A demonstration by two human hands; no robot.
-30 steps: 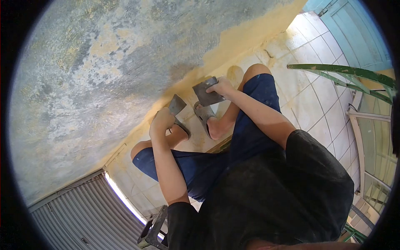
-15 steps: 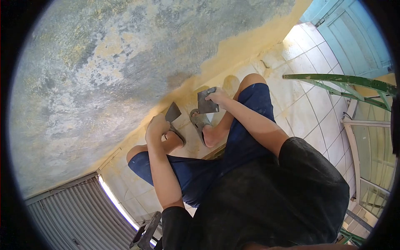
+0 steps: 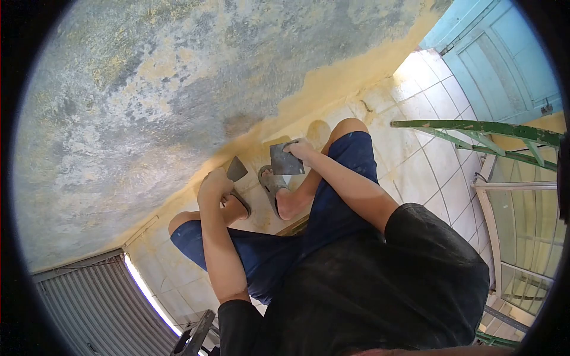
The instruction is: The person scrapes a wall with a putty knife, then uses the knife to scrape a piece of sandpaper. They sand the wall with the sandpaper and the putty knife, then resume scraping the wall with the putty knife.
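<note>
The mottled wall (image 3: pixel 148 89) met the tiled floor (image 3: pixel 409 172) ahead of me, with my bent knees (image 3: pixel 349 126) opened to either side. My right hand (image 3: pixel 304 151) was closed on a corner of the dark square plate (image 3: pixel 287 162), seemingly to leave its broad face exposed. My left hand (image 3: pixel 214 185) gripped the smaller scraper (image 3: pixel 237 170), blade forward near the wall's base, presumably for reach. A narrow gap separated the tools' edges.
</note>
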